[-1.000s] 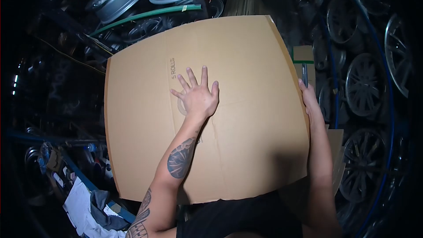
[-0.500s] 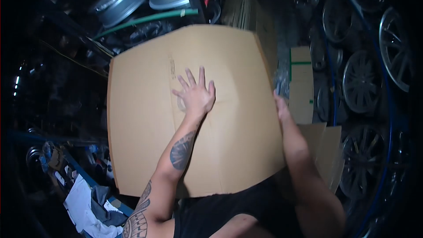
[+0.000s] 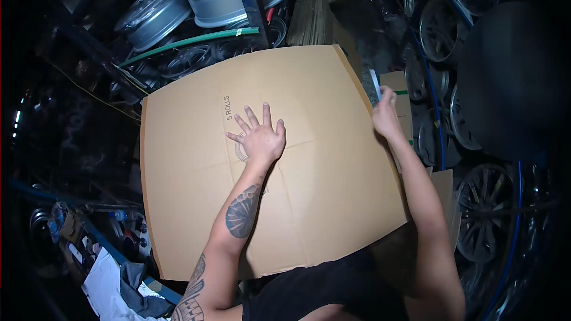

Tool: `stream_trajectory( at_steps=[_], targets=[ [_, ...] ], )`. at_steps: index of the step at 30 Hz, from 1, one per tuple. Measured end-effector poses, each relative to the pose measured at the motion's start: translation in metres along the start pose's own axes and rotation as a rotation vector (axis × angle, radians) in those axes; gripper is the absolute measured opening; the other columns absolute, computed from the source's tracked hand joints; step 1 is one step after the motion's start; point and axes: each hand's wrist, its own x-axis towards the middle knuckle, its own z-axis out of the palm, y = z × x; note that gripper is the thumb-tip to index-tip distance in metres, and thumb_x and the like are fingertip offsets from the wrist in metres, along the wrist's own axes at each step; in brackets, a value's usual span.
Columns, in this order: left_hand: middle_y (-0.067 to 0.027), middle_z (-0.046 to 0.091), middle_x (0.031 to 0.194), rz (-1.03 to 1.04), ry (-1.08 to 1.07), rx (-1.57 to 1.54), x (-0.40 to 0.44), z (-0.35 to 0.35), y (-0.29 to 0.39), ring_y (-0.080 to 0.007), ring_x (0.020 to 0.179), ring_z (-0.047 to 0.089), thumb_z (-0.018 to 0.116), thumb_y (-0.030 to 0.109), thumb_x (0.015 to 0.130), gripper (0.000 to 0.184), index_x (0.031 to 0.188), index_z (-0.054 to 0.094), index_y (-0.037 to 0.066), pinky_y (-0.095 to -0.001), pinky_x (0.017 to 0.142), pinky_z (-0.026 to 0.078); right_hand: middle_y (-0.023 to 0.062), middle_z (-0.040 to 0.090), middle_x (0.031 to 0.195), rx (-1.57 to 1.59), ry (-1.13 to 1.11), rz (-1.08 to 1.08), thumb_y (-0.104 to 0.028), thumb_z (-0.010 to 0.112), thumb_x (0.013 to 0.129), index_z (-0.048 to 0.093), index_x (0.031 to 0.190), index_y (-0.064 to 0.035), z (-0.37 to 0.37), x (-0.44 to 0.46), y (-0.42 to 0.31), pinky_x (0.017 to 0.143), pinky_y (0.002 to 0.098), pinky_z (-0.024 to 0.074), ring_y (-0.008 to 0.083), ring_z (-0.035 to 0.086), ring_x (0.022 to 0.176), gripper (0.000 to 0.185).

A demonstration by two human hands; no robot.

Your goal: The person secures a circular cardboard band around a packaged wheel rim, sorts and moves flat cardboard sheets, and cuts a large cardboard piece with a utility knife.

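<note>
A large brown cardboard box (image 3: 333, 196) stands in front of me, its broad face towards me, with "5 ROLLS" and a round mark printed on it. My left hand (image 3: 265, 141) lies flat on that face, fingers spread, partly over the round mark. Beside the box's upper right edge, my right hand (image 3: 385, 114) is closed around a slim pale-blue tool (image 3: 375, 83) that looks like a box cutter. The tool's narrow end points up; its lower part is hidden in my fingers.
Wheel rims (image 3: 219, 0) in plastic wrap sit on a rack at the upper left. More rims (image 3: 485, 214) line the right side. Flat cardboard (image 3: 309, 15) stands behind the box. White papers and a grey cloth (image 3: 140, 288) lie lower left. A dark blurred round shape (image 3: 505, 77) is upper right.
My right hand has moved up along the box's right edge, bringing the slim tool with it. The left hand stays flat on the box. The view has shifted, and the dark round shape has appeared.
</note>
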Motion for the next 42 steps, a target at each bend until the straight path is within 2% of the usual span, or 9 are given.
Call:
stream_trajectory(
  at_steps=[3, 5, 11, 19, 20, 26, 34, 36, 42],
  targets=[
    [-0.0247, 0.011, 0.170, 0.000, 0.004, 0.014, -0.001, 0.000, 0.000, -0.0554, 0.153, 0.005, 0.037, 0.056, 0.100, 0.072, 0.164, 0.025, 0.025, -0.0848, 0.108, 0.003, 0.0235, 0.060, 0.113, 0.293, -0.361, -0.019, -0.003, 0.054, 0.098, 0.037, 0.146, -0.0026, 0.019, -0.002, -0.043, 0.092, 0.0483, 0.0510, 0.0392, 0.065, 0.102, 0.050],
    [-0.0248, 0.011, 0.169, 0.000, 0.004, 0.013, 0.000, -0.001, -0.002, -0.0554, 0.153, 0.004, 0.037, 0.056, 0.100, 0.072, 0.164, 0.024, 0.025, -0.0848, 0.108, 0.003, 0.0158, 0.062, 0.104, 0.489, -0.515, 0.182, -0.008, 0.052, 0.104, 0.039, 0.148, -0.0030, 0.021, -0.005, -0.089, 0.073, 0.0380, 0.0550, 0.0235, 0.066, 0.078, 0.046],
    [-0.0250, 0.012, 0.169, 0.000, 0.018, -0.038, 0.006, -0.003, -0.004, -0.0556, 0.153, 0.005, 0.038, 0.056, 0.100, 0.073, 0.164, 0.025, 0.025, -0.0846, 0.108, 0.003, 0.0079, 0.062, 0.103, 1.091, -0.179, 0.445, -0.016, 0.048, 0.109, 0.039, 0.151, -0.0034, 0.097, -0.024, -0.063, 0.056, 0.0233, 0.0460, 0.0087, 0.055, 0.065, 0.045],
    [-0.0277, 0.013, 0.168, 0.016, 0.025, -0.023, 0.007, 0.002, -0.008, -0.0584, 0.152, 0.004, 0.040, 0.053, 0.100, 0.072, 0.164, 0.026, 0.023, -0.0864, 0.106, 0.003, 0.0140, 0.064, 0.121, 0.732, -0.475, 0.302, -0.012, 0.052, 0.104, 0.026, 0.160, -0.0068, 0.091, 0.015, -0.097, 0.072, 0.0308, 0.0543, 0.0154, 0.061, 0.080, 0.062],
    [-0.0277, 0.013, 0.168, 0.016, 0.028, -0.023, 0.007, 0.002, -0.009, -0.0584, 0.152, 0.004, 0.040, 0.054, 0.100, 0.072, 0.164, 0.026, 0.023, -0.0864, 0.106, 0.003, 0.0218, 0.068, 0.117, 0.556, -0.522, 0.251, -0.013, 0.052, 0.102, 0.032, 0.157, -0.0038, 0.084, 0.025, -0.114, 0.080, 0.0409, 0.0553, 0.0278, 0.069, 0.088, 0.060],
    [-0.0268, 0.014, 0.168, 0.013, 0.034, -0.025, 0.004, -0.001, -0.006, -0.0564, 0.153, 0.007, 0.040, 0.054, 0.100, 0.072, 0.164, 0.026, 0.023, -0.0844, 0.109, 0.004, 0.0310, 0.066, 0.120, 0.120, -0.476, 0.021, -0.017, 0.049, 0.102, 0.059, 0.134, -0.0035, 0.139, 0.114, -0.149, 0.094, 0.0532, 0.0500, 0.0472, 0.064, 0.112, 0.036],
    [-0.0270, 0.013, 0.168, 0.023, 0.054, -0.063, 0.008, 0.008, -0.011, -0.0574, 0.152, 0.004, 0.040, 0.054, 0.100, 0.072, 0.164, 0.026, 0.023, -0.0865, 0.106, 0.000, 0.0265, 0.067, 0.122, -0.129, -0.480, 0.005, -0.016, 0.058, 0.094, 0.071, 0.120, -0.0032, 0.213, 0.215, -0.160, 0.101, 0.0488, 0.0511, 0.0442, 0.063, 0.117, 0.032],
    [-0.0270, 0.014, 0.168, 0.020, 0.061, -0.057, 0.008, 0.009, -0.011, -0.0572, 0.152, 0.006, 0.040, 0.054, 0.100, 0.072, 0.164, 0.027, 0.023, -0.0858, 0.107, 0.001, 0.0271, 0.063, 0.133, -0.164, -0.557, 0.046, -0.011, 0.058, 0.093, 0.070, 0.121, 0.0015, 0.198, 0.224, -0.179, 0.104, 0.0465, 0.0513, 0.0410, 0.061, 0.126, 0.034],
    [-0.0257, 0.016, 0.168, 0.012, 0.076, -0.031, 0.007, 0.009, -0.010, -0.0562, 0.152, 0.010, 0.040, 0.055, 0.101, 0.071, 0.163, 0.027, 0.024, -0.0856, 0.107, 0.004, 0.0267, 0.067, 0.125, -0.289, -0.643, -0.005, -0.009, 0.058, 0.089, 0.073, 0.116, 0.0014, 0.160, 0.208, -0.202, 0.101, 0.0444, 0.0530, 0.0405, 0.065, 0.120, 0.032]
  ],
)
